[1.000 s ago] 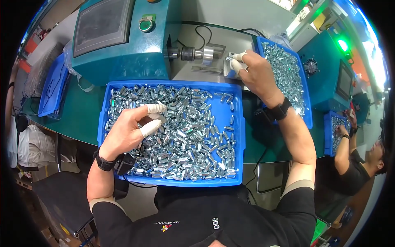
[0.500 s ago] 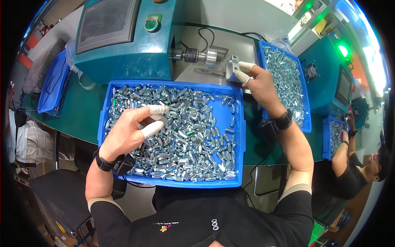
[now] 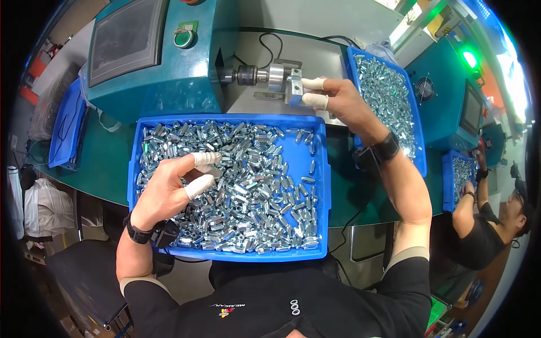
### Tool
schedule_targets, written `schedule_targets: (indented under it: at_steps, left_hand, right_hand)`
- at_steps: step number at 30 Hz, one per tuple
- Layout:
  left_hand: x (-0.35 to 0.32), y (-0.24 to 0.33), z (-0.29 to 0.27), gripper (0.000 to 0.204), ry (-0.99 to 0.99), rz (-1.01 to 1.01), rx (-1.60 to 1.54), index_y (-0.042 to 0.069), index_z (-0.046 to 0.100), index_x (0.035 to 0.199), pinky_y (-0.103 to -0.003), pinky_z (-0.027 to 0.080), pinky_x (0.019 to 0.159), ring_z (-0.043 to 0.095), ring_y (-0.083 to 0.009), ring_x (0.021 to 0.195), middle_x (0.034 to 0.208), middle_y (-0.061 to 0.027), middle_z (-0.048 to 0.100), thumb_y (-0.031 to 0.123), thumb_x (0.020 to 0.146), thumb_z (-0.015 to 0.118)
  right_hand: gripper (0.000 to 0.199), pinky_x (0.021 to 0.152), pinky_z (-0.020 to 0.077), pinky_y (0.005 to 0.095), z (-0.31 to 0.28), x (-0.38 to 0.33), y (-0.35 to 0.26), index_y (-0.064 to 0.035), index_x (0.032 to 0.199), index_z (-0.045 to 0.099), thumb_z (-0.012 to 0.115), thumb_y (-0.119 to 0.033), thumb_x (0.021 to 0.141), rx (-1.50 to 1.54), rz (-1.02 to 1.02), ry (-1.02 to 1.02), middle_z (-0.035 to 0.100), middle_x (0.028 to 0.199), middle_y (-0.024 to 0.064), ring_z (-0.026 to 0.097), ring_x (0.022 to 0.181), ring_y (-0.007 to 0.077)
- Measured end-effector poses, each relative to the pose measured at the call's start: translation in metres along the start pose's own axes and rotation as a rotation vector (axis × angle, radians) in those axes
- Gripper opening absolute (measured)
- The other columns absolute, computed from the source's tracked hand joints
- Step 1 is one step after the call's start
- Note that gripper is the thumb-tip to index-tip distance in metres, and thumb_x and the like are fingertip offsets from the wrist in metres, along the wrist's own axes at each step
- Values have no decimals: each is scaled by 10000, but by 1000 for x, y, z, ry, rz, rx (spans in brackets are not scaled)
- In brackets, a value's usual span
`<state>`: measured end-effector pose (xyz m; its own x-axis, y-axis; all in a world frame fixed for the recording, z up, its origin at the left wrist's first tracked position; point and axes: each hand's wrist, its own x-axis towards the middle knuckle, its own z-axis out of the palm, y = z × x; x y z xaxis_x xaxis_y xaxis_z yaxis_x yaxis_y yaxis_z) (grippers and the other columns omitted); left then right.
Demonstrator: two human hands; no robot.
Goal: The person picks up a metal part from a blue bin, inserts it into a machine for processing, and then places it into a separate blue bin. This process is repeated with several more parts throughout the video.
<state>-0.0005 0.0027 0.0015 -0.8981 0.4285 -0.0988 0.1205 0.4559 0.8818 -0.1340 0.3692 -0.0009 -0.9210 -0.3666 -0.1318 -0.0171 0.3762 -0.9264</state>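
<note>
My right hand (image 3: 349, 107), with white finger cots on thumb and forefinger, grips the outer side of a small silver metal block (image 3: 295, 90). The block sits close beside the round metal chuck (image 3: 275, 77) on the shaft of a teal machine (image 3: 186, 79). Whether a part sits inside the block is hidden. Over the left of a blue tray (image 3: 236, 257) hovers my left hand (image 3: 169, 188), its cot-covered thumb and fingers curled but apart. Beneath it lies a heap of shiny hexagonal metal sleeves (image 3: 242, 186); no sleeve shows clearly between its fingers.
Another blue tray (image 3: 419, 121) of similar sleeves stands right of the metal block. A dark screen (image 3: 127, 39) and a green-ringed button (image 3: 183, 37) are on the machine. At far right a person (image 3: 479, 225) works at a smaller tray (image 3: 448, 186) beside another teal machine (image 3: 439, 112).
The metal block, with my right hand on it, has moved left, closer to the chuck. My left hand stays over the heap, fingers a little farther apart. The whole view has shifted slightly.
</note>
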Motion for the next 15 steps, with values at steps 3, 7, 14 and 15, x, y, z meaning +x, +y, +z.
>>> schedule_targets:
  at_steps: [3, 7, 14, 15]
  left_hand:
    - [2, 1, -1, 399, -3, 3, 6, 7, 660, 1371, -311, 581, 816, 720, -145, 859, 1060, -109, 800, 119, 988, 668]
    - [3, 0, -1, 406, -4, -28, 5, 8, 655, 1377, -309, 582, 815, 724, -146, 855, 1066, -113, 800, 112, 984, 660]
    - [3, -1, -2, 399, 15, -130, -26, -6, 648, 1376, -324, 586, 818, 746, -180, 896, 1101, -139, 786, 71, 985, 631]
    - [3, -1, -1, 399, 4, -132, -16, -6, 648, 1376, -324, 586, 818, 746, -180, 896, 1101, -139, 786, 71, 985, 631]
  right_hand:
    - [513, 887, 485, 254, -6, 14, 5, 34, 1389, 670, 786, -225, 962, -98, -170, -125, 665, 1161, 33, 610, 1005, 121]
    - [418, 853, 490, 275, -8, 17, 13, 15, 1296, 733, 800, -209, 950, 13, -239, -131, 676, 1060, 33, 602, 934, 119]
    - [479, 893, 508, 275, -1, 24, 42, 10, 1373, 682, 788, -200, 955, 164, -283, -95, 692, 1100, 52, 643, 1006, 136]
    - [444, 870, 517, 276, 0, 25, 43, -17, 1338, 720, 798, -204, 943, 164, -320, -71, 719, 1058, 52, 651, 962, 127]
